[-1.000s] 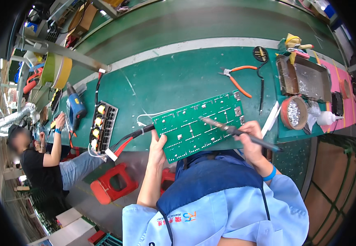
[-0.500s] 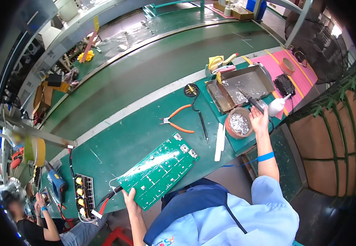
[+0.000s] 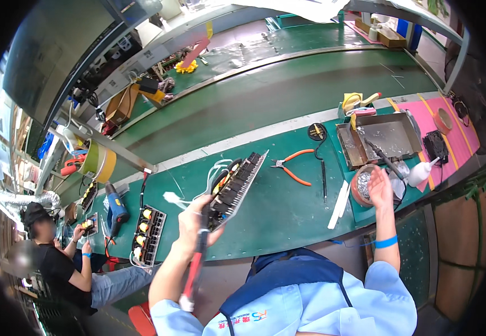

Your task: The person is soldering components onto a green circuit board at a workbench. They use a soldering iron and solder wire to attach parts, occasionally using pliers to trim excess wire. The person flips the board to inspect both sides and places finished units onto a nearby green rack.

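Observation:
My left hand [image 3: 189,227] is closed around the near end of a circuit board [image 3: 236,187]. The board is tilted up on edge above the mat, showing black heat sinks and components. Red and black wires [image 3: 197,263] with a white plug hang from it beside my wrist, and white wires trail off its far side. Palm up, my right hand [image 3: 380,189] has its fingers stretched out and nothing visible in it. It is over the right side of a round bowl [image 3: 359,187] of silvery bits. Just beyond its fingertips a soldering iron [image 3: 385,159] leans on a metal tray's edge.
Orange-handled cutters [image 3: 294,167], a black pen-like tool [image 3: 324,182] and white strips [image 3: 339,206] lie on the green mat. The metal tray [image 3: 391,134] and a white bottle [image 3: 420,173] stand right. Left are another board [image 3: 147,236], a heat gun [image 3: 116,210] and a seated co-worker [image 3: 66,257].
My left hand has lifted the board and turned it from its flat green underside onto its edge, showing the components. My right hand stays open by the bowl. The whole view has shifted.

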`<action>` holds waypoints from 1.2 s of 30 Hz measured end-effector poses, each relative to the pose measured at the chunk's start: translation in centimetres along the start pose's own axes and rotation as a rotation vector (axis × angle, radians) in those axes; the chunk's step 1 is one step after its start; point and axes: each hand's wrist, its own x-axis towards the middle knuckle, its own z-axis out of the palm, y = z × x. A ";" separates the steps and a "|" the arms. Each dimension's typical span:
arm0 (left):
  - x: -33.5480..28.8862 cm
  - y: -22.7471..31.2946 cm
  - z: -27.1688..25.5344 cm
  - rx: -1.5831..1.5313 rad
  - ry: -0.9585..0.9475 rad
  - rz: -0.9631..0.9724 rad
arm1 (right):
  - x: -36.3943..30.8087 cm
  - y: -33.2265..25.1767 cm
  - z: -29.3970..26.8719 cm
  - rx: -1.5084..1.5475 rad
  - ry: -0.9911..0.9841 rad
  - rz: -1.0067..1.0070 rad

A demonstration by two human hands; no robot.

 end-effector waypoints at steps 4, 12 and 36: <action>1.0 -0.4 -1.1 0.231 -0.200 0.213 | -3.6 4.6 5.1 -0.260 -0.144 0.056; -10.0 -1.8 1.0 0.289 -0.469 0.478 | -6.4 13.3 13.3 -0.924 -0.721 0.117; -27.6 -2.5 -5.3 -0.446 -0.196 -1.086 | -3.3 29.2 25.4 -1.820 -2.222 -0.510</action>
